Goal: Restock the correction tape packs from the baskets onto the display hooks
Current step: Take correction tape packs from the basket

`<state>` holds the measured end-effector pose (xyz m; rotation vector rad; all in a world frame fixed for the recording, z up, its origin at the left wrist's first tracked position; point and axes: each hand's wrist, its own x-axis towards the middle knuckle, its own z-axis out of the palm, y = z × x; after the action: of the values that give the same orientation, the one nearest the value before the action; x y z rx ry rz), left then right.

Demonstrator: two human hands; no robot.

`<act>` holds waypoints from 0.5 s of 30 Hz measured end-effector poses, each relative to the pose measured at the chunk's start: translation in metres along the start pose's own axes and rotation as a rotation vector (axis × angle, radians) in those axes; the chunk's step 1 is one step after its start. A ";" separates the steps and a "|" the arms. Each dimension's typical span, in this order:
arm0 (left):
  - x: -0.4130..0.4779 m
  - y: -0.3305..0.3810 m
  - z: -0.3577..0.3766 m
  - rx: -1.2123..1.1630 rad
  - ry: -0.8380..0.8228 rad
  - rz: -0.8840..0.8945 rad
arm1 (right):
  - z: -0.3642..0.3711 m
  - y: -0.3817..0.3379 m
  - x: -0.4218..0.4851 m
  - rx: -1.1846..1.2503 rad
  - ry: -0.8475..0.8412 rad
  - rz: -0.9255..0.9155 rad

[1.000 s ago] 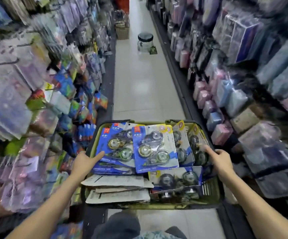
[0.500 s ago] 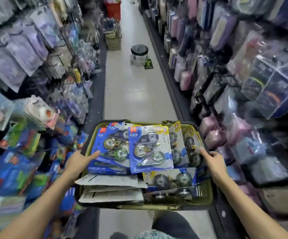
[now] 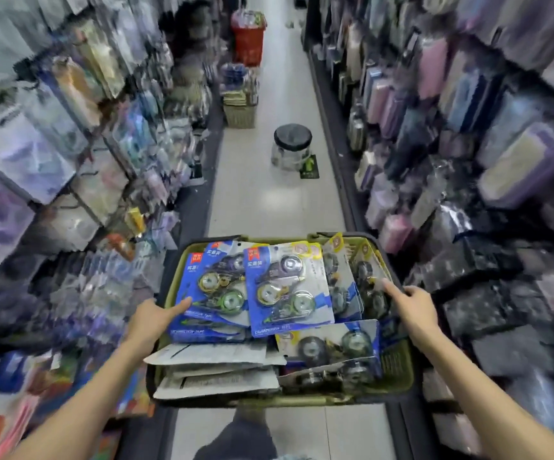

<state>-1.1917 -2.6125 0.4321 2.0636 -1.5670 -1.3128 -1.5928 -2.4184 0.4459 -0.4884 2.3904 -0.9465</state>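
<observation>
Shop aisle, head view, margins smeared. An olive-green plastic basket with a dark rim is held level before the body, between both hands, above the pale tiled floor. It is loaded with blue-carded correction tape packs: two stacks face up at the far end, a few standing on edge at far right, one face up at near right, and white card backs turned up at near left. The left hand is on the basket's left rim. One digit lies straight on top, its tip touching the leftmost blue pack. The other fingers pass below the rim and are hidden, so a full wrap is likely but unseen. The right hand grips the right rim, fingers curled over the edge, with the index finger stretched forward beside the upright packs. Hanging goods on racks either side are too blurred to identify. Farther down the aisle stand a clear round container with a black top, a woven basket and a red basket.
</observation>
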 end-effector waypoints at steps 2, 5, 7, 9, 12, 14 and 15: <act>0.043 0.041 0.005 0.015 -0.010 -0.006 | 0.014 -0.032 0.045 0.026 0.014 0.021; 0.121 0.099 0.008 0.010 -0.019 -0.005 | 0.032 -0.083 0.114 0.021 0.022 0.066; 0.184 0.138 0.010 -0.006 -0.020 -0.011 | 0.044 -0.118 0.168 0.019 0.025 0.076; 0.218 0.194 0.008 -0.010 -0.019 -0.014 | 0.054 -0.155 0.218 0.019 0.022 0.083; 0.282 0.257 0.011 -0.005 -0.006 -0.033 | 0.072 -0.211 0.290 0.035 0.016 0.072; 0.331 0.290 0.019 -0.018 0.027 -0.034 | 0.086 -0.245 0.342 0.041 -0.017 0.063; 0.352 0.310 0.022 -0.037 0.035 -0.039 | 0.093 -0.260 0.370 0.039 -0.024 0.068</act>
<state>-1.4021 -3.0326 0.4416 2.0932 -1.4845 -1.3019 -1.7990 -2.8309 0.4503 -0.3992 2.3468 -0.9505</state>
